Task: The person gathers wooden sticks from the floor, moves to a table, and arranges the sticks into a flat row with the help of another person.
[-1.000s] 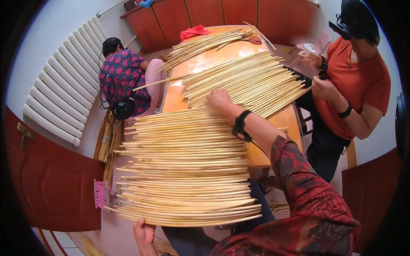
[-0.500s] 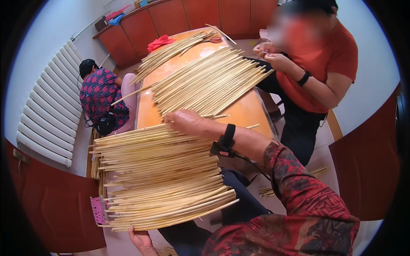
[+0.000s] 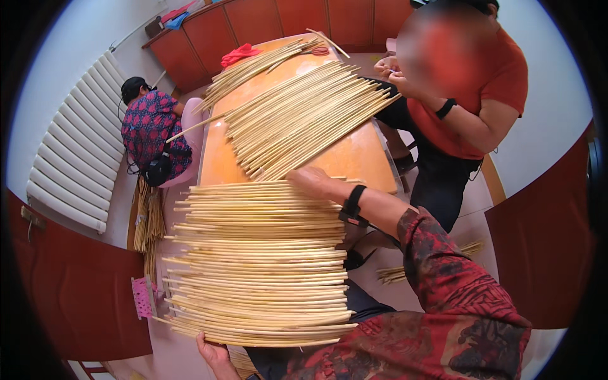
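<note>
A wide mat of pale straight reeds lies across my lap, its far edge at the wooden table. My left hand grips the near edge from below, thumb up. My right hand is closed on the mat's far edge, toward its right end, partly hiding its own fingertips. Just beyond it, a second layer of reeds lies slanted on the table, with a smaller bundle farther back.
A co-worker in red sits at right, fingers together near the table; another crouches at left by a radiator. Red cloth and scissors are on the table. Reed bundles lie on the floor.
My right hand has shifted rightward along the mat's far edge since half a second ago, and the mat's far end moved with it. The co-worker in red has brought both hands together.
</note>
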Motion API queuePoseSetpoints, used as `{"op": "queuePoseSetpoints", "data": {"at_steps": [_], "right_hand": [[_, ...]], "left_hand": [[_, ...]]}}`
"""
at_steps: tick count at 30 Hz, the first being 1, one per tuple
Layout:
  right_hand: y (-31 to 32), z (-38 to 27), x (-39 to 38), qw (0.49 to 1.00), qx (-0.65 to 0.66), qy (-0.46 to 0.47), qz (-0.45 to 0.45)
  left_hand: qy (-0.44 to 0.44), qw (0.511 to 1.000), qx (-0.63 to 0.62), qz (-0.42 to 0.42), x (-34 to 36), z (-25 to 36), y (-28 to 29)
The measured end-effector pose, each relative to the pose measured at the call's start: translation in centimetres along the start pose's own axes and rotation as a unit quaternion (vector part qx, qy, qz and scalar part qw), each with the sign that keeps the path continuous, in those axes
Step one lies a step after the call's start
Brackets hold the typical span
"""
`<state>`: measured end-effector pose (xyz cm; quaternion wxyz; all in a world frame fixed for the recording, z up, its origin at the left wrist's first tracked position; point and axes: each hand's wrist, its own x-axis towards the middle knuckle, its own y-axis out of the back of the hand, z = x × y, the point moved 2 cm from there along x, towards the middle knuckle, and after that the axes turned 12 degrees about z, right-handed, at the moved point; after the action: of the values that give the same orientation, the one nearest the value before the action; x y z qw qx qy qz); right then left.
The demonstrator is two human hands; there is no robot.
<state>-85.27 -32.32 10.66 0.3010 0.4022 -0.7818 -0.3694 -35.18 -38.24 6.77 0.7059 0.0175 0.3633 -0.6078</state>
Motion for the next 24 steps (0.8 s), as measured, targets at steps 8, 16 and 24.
{"op": "queuePoseSetpoints", "data": {"at_steps": [8,16,24], "right_hand": [[-1.2,-1.6,-1.7,0.983,-0.106,0.149,-0.002],[2.4,5.4,5.8,0.920,-0.158,0.206,0.294],[1.1,9.6,7.9,0.977,-0.175,0.026,0.116]], "left_hand": [[-0.069,0.994,0.020,0.088,0.9,1.2,-1.0],[-0.052,0.994,0.056,0.081,2.0,0.4,1.7],[-0.053,0.984,0.093,0.143,2.5,1.5,2.3]]}}
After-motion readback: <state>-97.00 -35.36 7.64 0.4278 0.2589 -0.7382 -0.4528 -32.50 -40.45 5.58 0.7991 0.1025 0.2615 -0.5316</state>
